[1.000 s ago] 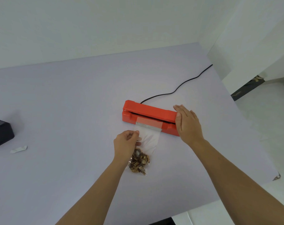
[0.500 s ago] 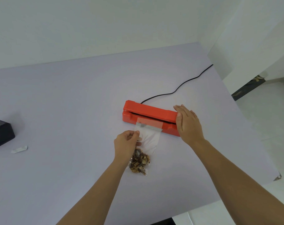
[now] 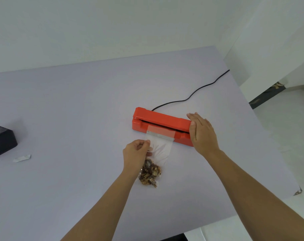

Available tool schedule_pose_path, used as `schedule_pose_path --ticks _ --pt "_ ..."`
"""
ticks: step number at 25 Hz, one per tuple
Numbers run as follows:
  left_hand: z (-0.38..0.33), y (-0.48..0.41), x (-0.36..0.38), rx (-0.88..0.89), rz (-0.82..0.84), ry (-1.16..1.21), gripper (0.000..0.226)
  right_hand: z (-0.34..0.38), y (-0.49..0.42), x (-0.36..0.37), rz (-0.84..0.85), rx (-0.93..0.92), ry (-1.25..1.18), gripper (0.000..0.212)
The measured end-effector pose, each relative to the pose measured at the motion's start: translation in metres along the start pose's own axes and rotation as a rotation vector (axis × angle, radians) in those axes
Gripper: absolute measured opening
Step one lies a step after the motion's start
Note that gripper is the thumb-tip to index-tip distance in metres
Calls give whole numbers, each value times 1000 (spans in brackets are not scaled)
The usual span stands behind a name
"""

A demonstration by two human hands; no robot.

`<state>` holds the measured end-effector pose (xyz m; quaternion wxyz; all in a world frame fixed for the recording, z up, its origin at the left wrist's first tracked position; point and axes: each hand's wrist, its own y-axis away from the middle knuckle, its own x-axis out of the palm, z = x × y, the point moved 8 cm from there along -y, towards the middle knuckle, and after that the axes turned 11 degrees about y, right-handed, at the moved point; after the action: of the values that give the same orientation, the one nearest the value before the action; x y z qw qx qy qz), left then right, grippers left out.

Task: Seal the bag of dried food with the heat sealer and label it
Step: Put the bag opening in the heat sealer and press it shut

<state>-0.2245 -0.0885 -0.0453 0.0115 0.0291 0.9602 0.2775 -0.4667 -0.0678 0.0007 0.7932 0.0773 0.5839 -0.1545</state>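
Note:
A red heat sealer lies mid-table with its lid slightly raised. A clear plastic bag lies in front of it, its open end reaching into the sealer's slot; brown dried food fills the bag's near end. My left hand pinches the bag's left edge between thumb and fingers. My right hand rests flat over the right end of the sealer's lid, thumb at its front edge.
A black power cord runs from the sealer to the table's far right edge. A black box sits at the left edge, with a small white paper scrap beside it. The table's right edge drops to the floor.
The bag's open end has slid a little further towards the sealer's slot. Both hands stay almost where they were.

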Motion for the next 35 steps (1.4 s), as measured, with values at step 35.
schedule_pose_path --ticks 35 --pt "8 -11 4 -15 102 -100 20 37 -23 -31 234 75 -447 69"
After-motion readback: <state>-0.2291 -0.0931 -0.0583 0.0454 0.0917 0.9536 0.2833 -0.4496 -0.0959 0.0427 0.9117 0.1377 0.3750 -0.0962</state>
